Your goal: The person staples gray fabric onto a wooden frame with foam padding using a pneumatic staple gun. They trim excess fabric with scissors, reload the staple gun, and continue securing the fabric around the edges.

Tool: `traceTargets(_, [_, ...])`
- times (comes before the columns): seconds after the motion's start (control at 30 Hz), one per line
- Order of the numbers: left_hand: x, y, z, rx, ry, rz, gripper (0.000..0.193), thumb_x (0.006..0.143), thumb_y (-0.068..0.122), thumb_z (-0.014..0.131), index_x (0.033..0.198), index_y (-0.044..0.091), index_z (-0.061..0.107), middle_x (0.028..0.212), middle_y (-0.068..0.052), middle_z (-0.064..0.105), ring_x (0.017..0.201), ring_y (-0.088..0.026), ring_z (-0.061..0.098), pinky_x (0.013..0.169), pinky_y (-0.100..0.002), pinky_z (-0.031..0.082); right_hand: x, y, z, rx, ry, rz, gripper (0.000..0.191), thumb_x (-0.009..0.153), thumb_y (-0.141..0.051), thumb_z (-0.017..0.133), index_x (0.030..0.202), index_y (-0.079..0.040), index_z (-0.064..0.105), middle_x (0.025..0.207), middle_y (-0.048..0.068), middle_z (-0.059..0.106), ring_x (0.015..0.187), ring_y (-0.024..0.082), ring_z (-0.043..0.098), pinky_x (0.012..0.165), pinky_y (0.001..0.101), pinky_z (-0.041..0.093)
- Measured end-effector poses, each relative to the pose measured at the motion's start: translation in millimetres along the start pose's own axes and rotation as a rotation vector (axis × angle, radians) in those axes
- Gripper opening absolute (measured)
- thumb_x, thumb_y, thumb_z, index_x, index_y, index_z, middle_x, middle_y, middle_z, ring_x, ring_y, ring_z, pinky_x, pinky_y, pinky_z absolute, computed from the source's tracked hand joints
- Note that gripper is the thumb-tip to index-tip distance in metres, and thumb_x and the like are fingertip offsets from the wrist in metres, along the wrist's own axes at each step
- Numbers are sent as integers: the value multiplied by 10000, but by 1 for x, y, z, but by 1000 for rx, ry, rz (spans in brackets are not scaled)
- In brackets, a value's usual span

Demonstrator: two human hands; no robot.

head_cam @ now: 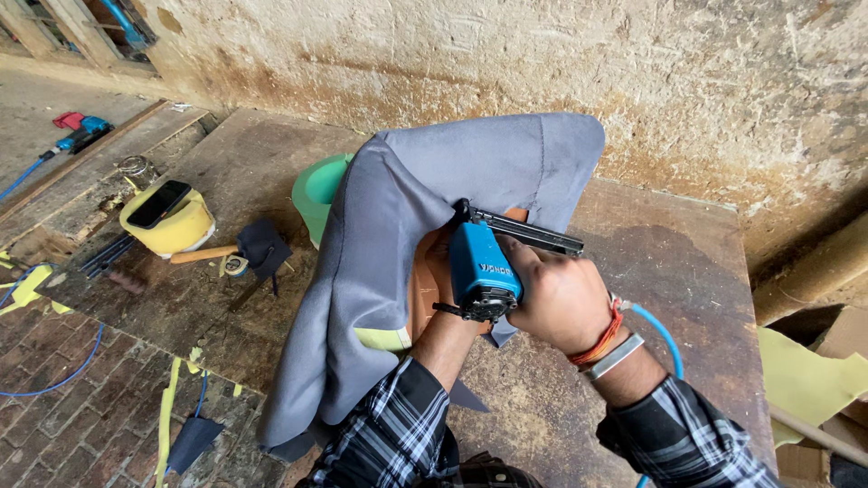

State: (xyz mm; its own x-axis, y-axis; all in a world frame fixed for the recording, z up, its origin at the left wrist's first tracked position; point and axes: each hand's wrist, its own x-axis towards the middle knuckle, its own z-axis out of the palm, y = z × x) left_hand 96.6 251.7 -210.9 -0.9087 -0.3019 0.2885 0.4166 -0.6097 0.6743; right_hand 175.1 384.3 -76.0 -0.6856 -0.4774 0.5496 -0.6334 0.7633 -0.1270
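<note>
The blue staple gun (482,267) is sitting against the grey fabric (398,235) on the wooden table (669,271) — right hand (561,294) is clamping its body, left hand (438,271) is pressing the cloth, fingers hidden.

The left hand (440,271) is hiding mostly behind the blue pneumatic staple gun (484,271); draped grey upholstery fabric (398,235) is covering most of the green foam cushion (318,192).

Stained plaster wall (561,54), brick floor (81,425)
</note>
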Motion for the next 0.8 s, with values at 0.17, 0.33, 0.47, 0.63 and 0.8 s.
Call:
traceTargets(0.17, [-1,-6,-2,-27,-81,-86,122,1009,86,615,943,42,707,803,28,648,687,-70,582,613,-232,468,13,1,-15,-112,-108,-99,704,622,-231,808,1287,-74,641,802,149,739,651,312,729,535,423,576])
traceTargets(0.33, [-3,-7,3,-43,-30,-86,126,1020,90,621,953,39,714,792,28,635,673,-64,560,600,-228,443,12,5,-11,-153,-173,-58,565,724,-338,823,1203,-91,652,800,145,734,684,306,733,586,424,585])
traceTargets(0.47, [0,-4,12,-145,81,-84,129,1029,93,625,961,38,719,782,28,625,661,-60,542,590,-225,423,-4,13,3,-59,-18,-16,666,638,-272,821,1249,-75,642,839,160,750,668,329,734,541,438,578])
traceTargets(0.63, [5,1,20,12,120,65,151,1057,96,667,938,30,731,723,48,579,602,-29,469,531,-206,348,-25,34,15,-48,63,96,737,610,-181,762,1317,-50,600,867,171,752,678,300,744,619,411,606])
traceTargets(0.8, [3,11,26,178,183,21,132,971,148,721,884,49,728,604,38,552,492,-48,461,452,-229,350,-35,51,22,-32,-78,239,692,604,-196,811,1263,-85,632,755,167,732,678,343,731,650,450,598])
